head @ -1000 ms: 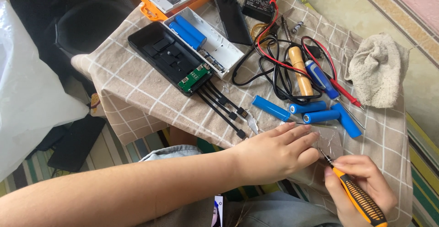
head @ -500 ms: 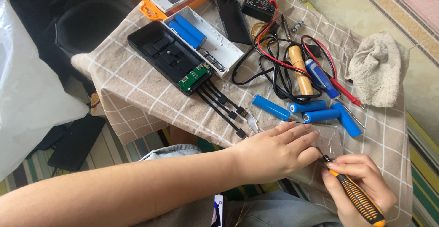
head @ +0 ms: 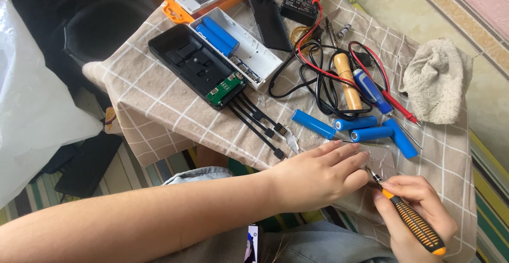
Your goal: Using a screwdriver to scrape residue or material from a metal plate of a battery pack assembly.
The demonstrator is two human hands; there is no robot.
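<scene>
From the head view, my left hand [head: 318, 175] lies flat, fingers spread and pressed down on a small clear piece [head: 379, 159] at the near edge of the surface [head: 159, 109], steadying it for the tool. My right hand [head: 416, 212] has its grip pinched shut around the orange-and-black screwdriver [head: 411, 220], tip just beside my left fingertips. The blue cells [head: 355, 128] lie close beyond, so forward room is tight. The cloth drops off right below my wrists; open room lies to my left.

Loose batteries [head: 354, 130] lie on the cloth-covered table [head: 159, 104], beyond both hands; rag [head: 437, 80] to their right.
</scene>
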